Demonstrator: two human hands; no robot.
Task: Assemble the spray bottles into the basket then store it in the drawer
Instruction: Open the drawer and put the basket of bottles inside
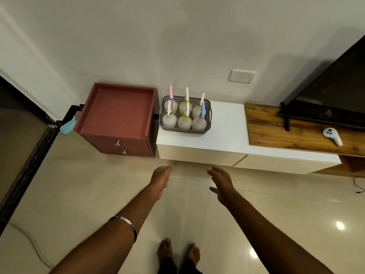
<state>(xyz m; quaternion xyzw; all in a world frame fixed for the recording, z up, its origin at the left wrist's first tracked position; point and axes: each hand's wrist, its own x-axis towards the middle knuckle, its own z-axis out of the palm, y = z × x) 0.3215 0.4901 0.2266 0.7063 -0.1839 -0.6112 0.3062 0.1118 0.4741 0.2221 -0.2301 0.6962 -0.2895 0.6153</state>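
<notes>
Sitting at twelve o'clock, the basket (185, 129) of six spray bottles (184, 121) looks top-heavy, so the empty, open left hand (161, 177) and right hand (222, 181) should probably grip its side handles.

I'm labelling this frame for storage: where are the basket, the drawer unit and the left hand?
basket (184, 131): head view, front wall.
drawer unit (118, 115): head view, recessed top.
left hand (160, 178): head view, back of the hand.

The TV (335, 91) runs off the right edge, so only part of it shows. The wooden board (286, 131) under it is cut off there too. The back spray bottles (185, 104) hide behind the front ones. The basket (184, 131) wall covers the bottle bottoms. The nozzle tips are too small to tell. Both arms leave the bottom edge.
</notes>
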